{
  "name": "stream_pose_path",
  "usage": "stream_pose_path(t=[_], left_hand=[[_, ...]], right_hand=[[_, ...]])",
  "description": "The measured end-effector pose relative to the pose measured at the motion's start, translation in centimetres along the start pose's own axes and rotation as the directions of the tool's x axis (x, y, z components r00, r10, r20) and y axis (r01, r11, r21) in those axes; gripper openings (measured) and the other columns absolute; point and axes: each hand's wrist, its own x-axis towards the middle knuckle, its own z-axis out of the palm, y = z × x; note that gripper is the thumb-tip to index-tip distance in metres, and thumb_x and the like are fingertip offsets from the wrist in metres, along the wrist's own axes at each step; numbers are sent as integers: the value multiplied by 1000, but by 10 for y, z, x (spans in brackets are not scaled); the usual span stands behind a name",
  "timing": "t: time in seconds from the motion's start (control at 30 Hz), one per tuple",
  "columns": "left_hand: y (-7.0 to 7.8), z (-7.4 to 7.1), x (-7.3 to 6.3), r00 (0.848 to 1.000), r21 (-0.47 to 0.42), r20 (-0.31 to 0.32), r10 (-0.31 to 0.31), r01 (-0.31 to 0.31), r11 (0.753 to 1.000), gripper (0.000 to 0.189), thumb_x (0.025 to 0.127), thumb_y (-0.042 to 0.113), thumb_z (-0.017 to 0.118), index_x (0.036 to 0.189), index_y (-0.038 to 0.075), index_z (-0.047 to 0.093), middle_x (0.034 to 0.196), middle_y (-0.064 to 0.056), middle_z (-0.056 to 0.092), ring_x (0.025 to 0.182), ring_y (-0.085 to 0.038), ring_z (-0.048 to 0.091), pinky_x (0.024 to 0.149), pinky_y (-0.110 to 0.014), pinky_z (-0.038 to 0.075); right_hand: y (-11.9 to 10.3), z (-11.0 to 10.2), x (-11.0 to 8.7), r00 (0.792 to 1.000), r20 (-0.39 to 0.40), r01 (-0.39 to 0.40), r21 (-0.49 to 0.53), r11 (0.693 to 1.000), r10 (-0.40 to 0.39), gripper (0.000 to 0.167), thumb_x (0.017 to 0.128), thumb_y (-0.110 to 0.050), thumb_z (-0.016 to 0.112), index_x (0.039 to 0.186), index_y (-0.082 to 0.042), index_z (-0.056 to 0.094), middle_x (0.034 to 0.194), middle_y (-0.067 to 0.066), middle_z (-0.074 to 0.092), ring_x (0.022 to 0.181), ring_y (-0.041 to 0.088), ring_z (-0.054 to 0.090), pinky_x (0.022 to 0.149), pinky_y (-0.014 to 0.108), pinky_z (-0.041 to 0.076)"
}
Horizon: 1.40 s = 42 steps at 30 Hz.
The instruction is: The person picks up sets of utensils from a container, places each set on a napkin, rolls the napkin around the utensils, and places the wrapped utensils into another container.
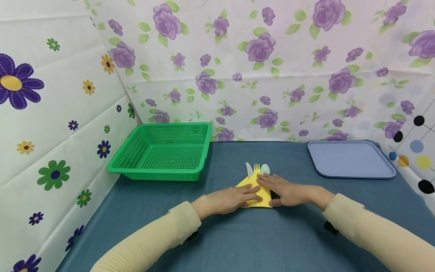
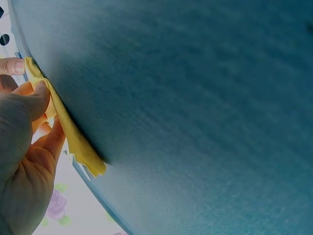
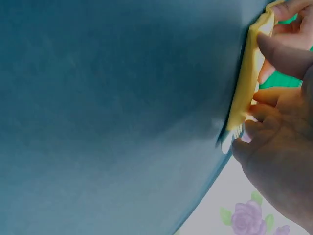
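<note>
A yellow napkin (image 1: 264,197) lies folded on the table around a white knife (image 1: 249,169), a yellowish fork (image 1: 256,167) and a white spoon (image 1: 265,169). Only the upper ends of the cutlery stick out at the far side; the handles are hidden. My left hand (image 1: 228,199) rests its extended fingers on the napkin's left and middle part. From the right, my right hand (image 1: 289,190) presses the napkin with fingers near the spoon and its thumb by the lower right corner. In the right wrist view the spoon (image 3: 227,143) shows beyond the napkin's end.
At the back left stands a green plastic basket (image 1: 159,175). A pale blue-grey tray (image 1: 351,158) lies at the back right. Dark blue cloth (image 1: 231,241) covers the table, and flowered sheets (image 1: 224,49) hang behind and to the left.
</note>
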Motion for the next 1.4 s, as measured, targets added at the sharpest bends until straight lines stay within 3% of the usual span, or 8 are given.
stream_pose_path(t=[0.33,0.53,0.7,0.83,1.0,1.17,1.4], left_hand=[[2,0,2,1000,-10,4,4,-4,1000,53,112,26,49,163,30,37,173,7,20,158,-16,20,121,-44,37],[2,0,2,1000,0,2,5,-5,1000,52,112,26,49,163,30,37,173,6,21,158,-16,21,121,-42,38],[3,1,3,1000,32,-17,12,-11,999,49,112,25,48,161,28,40,169,4,32,157,-18,25,118,-43,42],[2,3,3,999,44,-42,24,-22,999,47,112,23,51,158,28,44,165,4,39,156,-19,28,115,-42,45],[0,5,-1,999,19,-46,13,-12,1000,51,112,24,50,162,30,41,169,1,33,156,-17,27,115,-37,45],[-3,4,-6,999,30,-43,9,-8,1000,53,113,27,48,164,34,35,170,-4,28,154,-17,32,111,-32,48],[-5,4,-10,999,-5,-31,12,-12,1000,54,113,28,47,165,35,31,172,-2,25,156,-15,26,114,-35,45]], right_hand=[[8,-12,8,997,68,-24,22,999,22,99,98,-40,73,166,2,15,173,22,4,158,45,-3,124,67,-2],[5,-2,2,1000,-3,10,0,1000,-10,91,101,-34,70,165,2,17,173,20,7,158,44,-1,124,67,2],[-2,12,-4,1000,-18,22,36,999,-21,72,111,-24,54,167,-3,13,174,14,5,160,38,2,124,65,12],[-2,22,-3,995,-80,65,11,998,-64,65,115,-24,43,166,2,12,173,20,7,159,42,5,124,66,11],[4,28,-2,983,-143,108,-43,993,-113,65,115,-28,43,165,4,15,171,26,11,157,46,7,123,67,8],[7,28,-3,984,-141,105,-25,994,-108,68,114,-32,44,165,2,15,172,24,10,158,44,5,123,67,4],[4,26,-3,995,-90,42,-60,997,-47,74,113,-39,44,167,-1,11,174,17,6,159,40,3,124,67,5]])
